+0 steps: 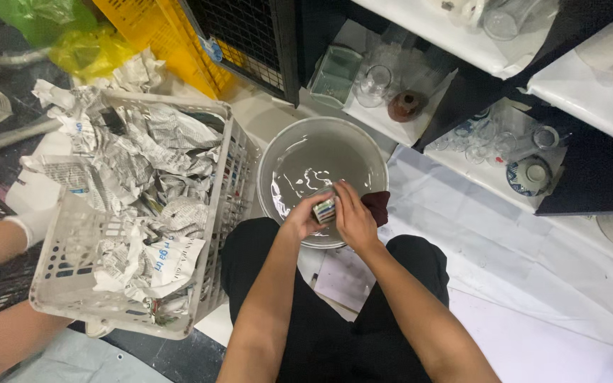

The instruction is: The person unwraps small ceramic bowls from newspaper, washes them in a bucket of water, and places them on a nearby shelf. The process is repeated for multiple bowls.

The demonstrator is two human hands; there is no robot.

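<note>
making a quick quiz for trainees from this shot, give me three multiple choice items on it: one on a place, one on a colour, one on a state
1. Where is the grey plastic crate relative to the round basin?
A. on the person's left of it
B. on the person's right of it
C. stacked inside it

2. What colour is the cloth lying over the basin's rim beside the right hand?
A. bright yellow
B. dark red
C. white

3. What state is the basin in?
A. turned upside down
B. packed with newspaper
C. holding water

Answers:
1. A: the crate of crumpled newspaper sits at the left side of the picture, the basin next to it on the right.
2. B: the cloth by the right hand is a deep maroon.
3. C: reflections ripple on a liquid surface, where the left hand and right hand hold a small striped object over the near edge.
</note>
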